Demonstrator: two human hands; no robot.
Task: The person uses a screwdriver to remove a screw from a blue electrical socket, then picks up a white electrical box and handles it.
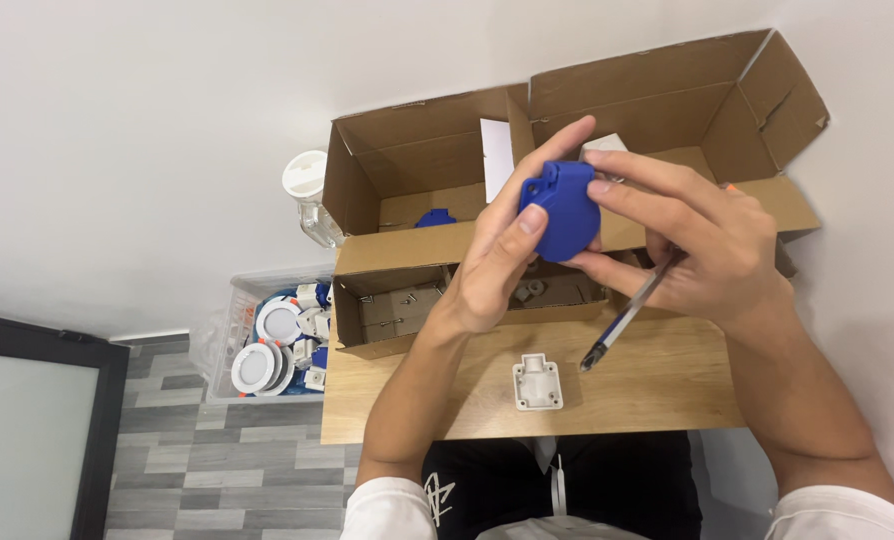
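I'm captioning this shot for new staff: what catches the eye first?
A bright blue plastic cover held up at centre between the left hand and right hand, which also grips a screwdriver. Below on the wooden table lies a white plastic part; open cardboard boxes stand behind.

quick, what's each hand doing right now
Left hand: closed on the blue plastic cover.
Right hand: fingertips on the same cover, with a screwdriver tucked in its grip.

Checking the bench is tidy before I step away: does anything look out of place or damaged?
Nothing looks damaged or spilled. Both hands hold the blue cover; a white part lies alone on the wooden table.
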